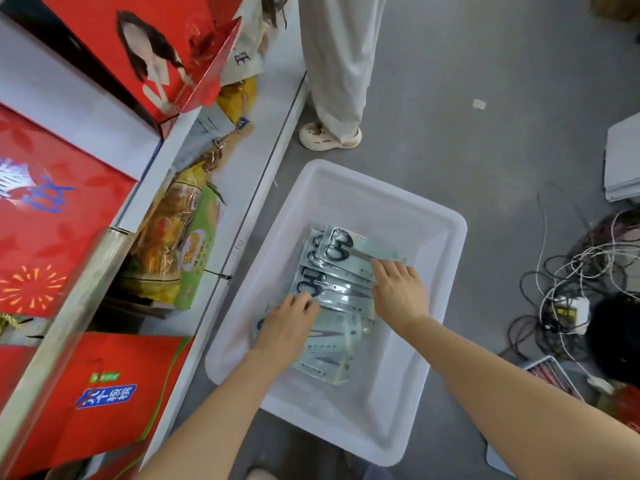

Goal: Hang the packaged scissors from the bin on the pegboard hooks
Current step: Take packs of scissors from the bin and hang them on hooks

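Two bare forearms enter from the bottom edge of the frame, nearest the camera, and reach down into a white plastic bin (429, 341) on the grey floor (485, 98). The left hand (287, 323) lies palm down on the lower left of a pile of packaged scissors (332, 271), its fingers curled against the packs; whether they pinch one cannot be told, since the fingertips are tucked under. The right hand (398, 289) rests on the right side of the pile, fingers spread loosely over the cards and covering their right ends, with no pack clearly held. The packs overlap in the middle of the bin, black handles showing toward the upper left; the lower ones are blurred behind the glare of their plastic. On the left of the frame, red gift boxes (62, 216) and yellow snack bags (173, 244) sit on white shelves, cut off by the frame edge. At the top stands another person's pale trouser leg (339, 64) and shoe. A tangle of cables (571, 271) lies at the right.
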